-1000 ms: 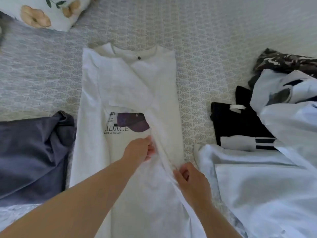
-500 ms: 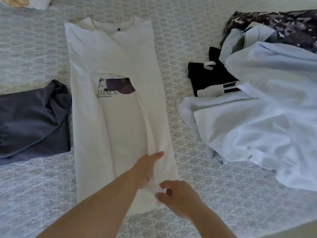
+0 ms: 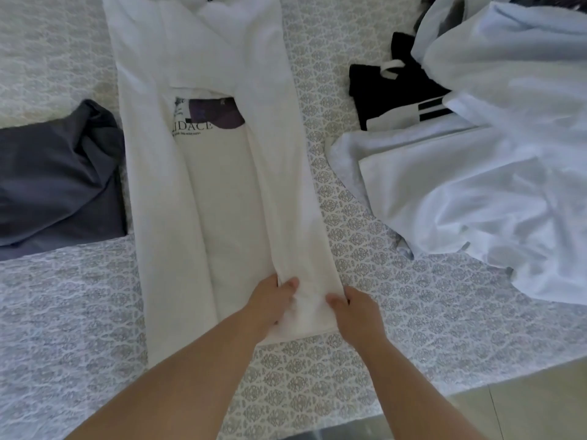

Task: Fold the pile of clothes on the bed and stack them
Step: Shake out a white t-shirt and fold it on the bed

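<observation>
1. White shirt (image 3: 222,185) lies flat on bed (image 3: 63,312), stretching away from both hands.
2. Left hand (image 3: 270,301) fingers pinch its hem fold.
3. Right hand (image 3: 352,309) fingers grip hem's right corner.

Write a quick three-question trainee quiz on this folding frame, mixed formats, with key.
1. True or false: both sides of the white T-shirt are folded inward.
2. Which garment lies by the shirt's left edge? A) grey garment B) black item C) white pile
3. Fill in: the left hand and right hand grip the shirt's ____ end.

Key: 1 true; 2 A; 3 bottom (hem).
</observation>
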